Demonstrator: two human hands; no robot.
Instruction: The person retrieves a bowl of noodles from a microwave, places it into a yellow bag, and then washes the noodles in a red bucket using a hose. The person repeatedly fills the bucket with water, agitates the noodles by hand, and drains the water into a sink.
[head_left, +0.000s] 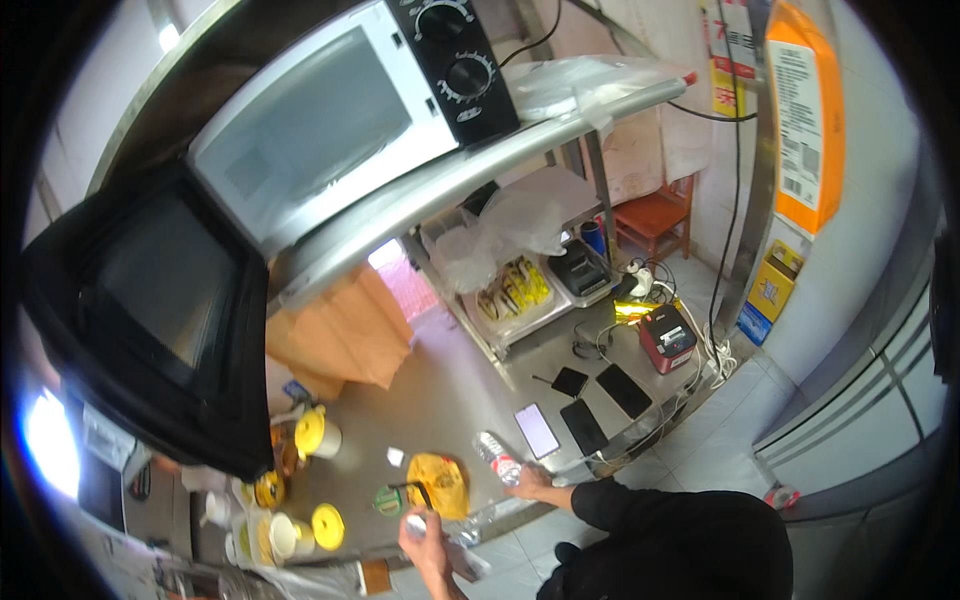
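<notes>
My right hand (530, 481), in a black sleeve, is closed around the lower end of a clear plastic bottle (496, 459) that leans over the steel counter (420, 401). To its left, my left hand (426, 546) grips a small white object (415, 526) whose kind I cannot make out. A bent black strip (417, 487) sticks up just beyond those fingers; whether it belongs to the white object is unclear. Behind it lies a yellow bag (439, 484), with a round green item (388, 501) beside it. Clear plastic film (466, 562) shows by my left wrist.
Several phones, one with a lit screen (537, 430), lie right of the bottle near a red and black device (667, 339). Yellow-lidded containers (318, 433) stand at left. A microwave (322, 112) on a shelf and a dark monitor (165, 292) overhang the counter.
</notes>
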